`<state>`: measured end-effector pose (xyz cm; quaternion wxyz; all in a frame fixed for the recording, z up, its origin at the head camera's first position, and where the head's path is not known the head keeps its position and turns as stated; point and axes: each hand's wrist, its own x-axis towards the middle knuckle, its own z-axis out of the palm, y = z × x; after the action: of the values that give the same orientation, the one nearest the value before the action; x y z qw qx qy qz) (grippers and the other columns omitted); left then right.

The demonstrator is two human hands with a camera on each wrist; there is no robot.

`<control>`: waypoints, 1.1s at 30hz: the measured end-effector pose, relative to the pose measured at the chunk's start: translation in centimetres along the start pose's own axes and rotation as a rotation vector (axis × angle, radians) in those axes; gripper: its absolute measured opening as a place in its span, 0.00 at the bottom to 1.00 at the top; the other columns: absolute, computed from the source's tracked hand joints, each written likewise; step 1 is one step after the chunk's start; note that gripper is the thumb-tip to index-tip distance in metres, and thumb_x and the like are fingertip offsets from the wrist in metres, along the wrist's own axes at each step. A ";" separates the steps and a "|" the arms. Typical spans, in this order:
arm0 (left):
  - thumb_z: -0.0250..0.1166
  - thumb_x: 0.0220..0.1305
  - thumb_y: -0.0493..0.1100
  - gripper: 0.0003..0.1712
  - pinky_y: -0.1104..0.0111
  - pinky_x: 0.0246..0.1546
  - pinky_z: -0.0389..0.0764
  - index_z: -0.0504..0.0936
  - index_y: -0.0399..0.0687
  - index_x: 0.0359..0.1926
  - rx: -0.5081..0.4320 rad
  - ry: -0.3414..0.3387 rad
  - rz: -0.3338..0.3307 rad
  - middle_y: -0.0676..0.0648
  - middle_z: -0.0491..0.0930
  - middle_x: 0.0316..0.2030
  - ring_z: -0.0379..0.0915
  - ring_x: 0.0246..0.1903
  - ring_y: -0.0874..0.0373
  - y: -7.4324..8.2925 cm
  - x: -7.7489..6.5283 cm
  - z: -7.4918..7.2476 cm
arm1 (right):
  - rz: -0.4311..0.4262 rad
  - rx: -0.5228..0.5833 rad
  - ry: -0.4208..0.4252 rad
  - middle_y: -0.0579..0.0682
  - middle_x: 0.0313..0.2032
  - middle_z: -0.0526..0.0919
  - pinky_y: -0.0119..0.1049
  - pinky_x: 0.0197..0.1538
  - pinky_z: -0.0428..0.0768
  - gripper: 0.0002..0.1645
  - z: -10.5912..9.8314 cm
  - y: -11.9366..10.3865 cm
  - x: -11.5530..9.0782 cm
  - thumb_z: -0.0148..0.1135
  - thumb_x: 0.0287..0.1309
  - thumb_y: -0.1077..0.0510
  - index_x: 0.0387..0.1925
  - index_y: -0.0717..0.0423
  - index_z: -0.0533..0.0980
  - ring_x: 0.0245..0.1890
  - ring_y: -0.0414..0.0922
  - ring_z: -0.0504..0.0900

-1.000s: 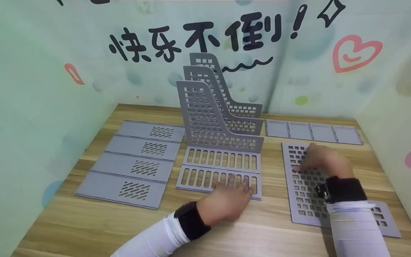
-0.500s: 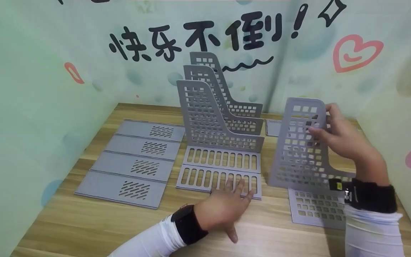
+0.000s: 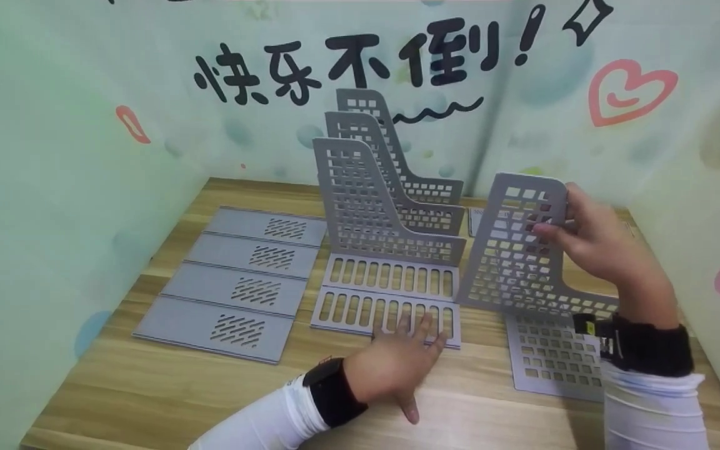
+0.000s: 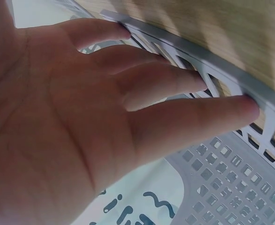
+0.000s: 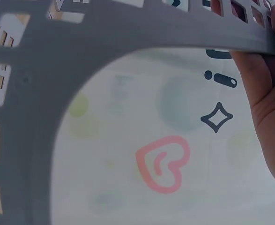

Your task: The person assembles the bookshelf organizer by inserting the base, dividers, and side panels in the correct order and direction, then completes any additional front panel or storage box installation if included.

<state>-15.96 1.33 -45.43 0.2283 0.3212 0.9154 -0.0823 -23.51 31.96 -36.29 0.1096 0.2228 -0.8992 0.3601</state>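
My left hand (image 3: 391,365) lies with fingers spread on the front edge of a grey slotted base panel (image 3: 388,290). In the left wrist view its straight fingertips touch that panel's slotted strip (image 4: 221,65). Three grey grid side panels, the nearest being the front side panel (image 3: 360,194), stand upright in a row on the base. With thumb and fingers my right hand (image 3: 607,240) pinches the tall part of another L-shaped grid side panel (image 3: 513,265), raised upright right of the base. Its inner curved edge fills much of the right wrist view, beside my right hand (image 5: 268,103).
A further grid panel (image 3: 554,359) lies flat under the held one. Several grey plates with slanted slots, such as the front plate (image 3: 179,322), lie in a column at left. Small grey plates (image 3: 480,222) at the back right are mostly hidden behind the held panel.
My right hand has lifted a grid side panel off the pile at right, turned it upright and shifted it slightly left. My left hand stays on the base, its thumb now spread out.
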 end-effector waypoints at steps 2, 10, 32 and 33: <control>0.85 0.32 0.73 0.88 0.29 0.76 0.59 0.39 0.66 0.87 -0.004 -0.006 -0.002 0.45 0.33 0.88 0.38 0.86 0.36 0.0 0.0 -0.1 | -0.006 0.003 -0.002 0.60 0.48 0.88 0.13 0.45 0.80 0.28 0.1 -0.2 0.1 0.69 0.68 0.65 0.65 0.63 0.69 0.41 0.25 0.83; 0.85 0.30 0.73 0.89 0.28 0.77 0.56 0.38 0.66 0.87 0.003 -0.013 -0.004 0.44 0.32 0.87 0.38 0.86 0.37 0.0 0.0 -0.3 | -0.076 -0.012 0.047 0.61 0.43 0.90 0.14 0.42 0.82 0.20 1.2 -1.5 0.5 0.67 0.68 0.68 0.57 0.67 0.71 0.40 0.20 0.82; 0.85 0.32 0.72 0.89 0.27 0.78 0.53 0.37 0.66 0.87 -0.013 -0.024 -0.001 0.45 0.29 0.87 0.36 0.86 0.36 0.0 0.1 -0.1 | -0.123 0.165 0.104 0.40 0.41 0.84 0.22 0.42 0.88 0.16 3.1 -1.2 1.0 0.66 0.61 0.78 0.44 0.73 0.68 0.40 0.27 0.86; 0.85 0.32 0.72 0.88 0.28 0.78 0.54 0.37 0.66 0.87 -0.007 -0.022 -0.002 0.45 0.29 0.87 0.37 0.86 0.36 0.0 0.1 0.0 | -0.131 0.174 0.100 0.44 0.40 0.84 0.23 0.42 0.88 0.16 3.6 -1.5 1.1 0.66 0.60 0.78 0.44 0.73 0.67 0.40 0.28 0.86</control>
<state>-16.00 1.41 -45.46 0.2394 0.3187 0.9134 -0.0826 -23.85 28.11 -37.60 0.1577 0.2717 -0.8416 0.4393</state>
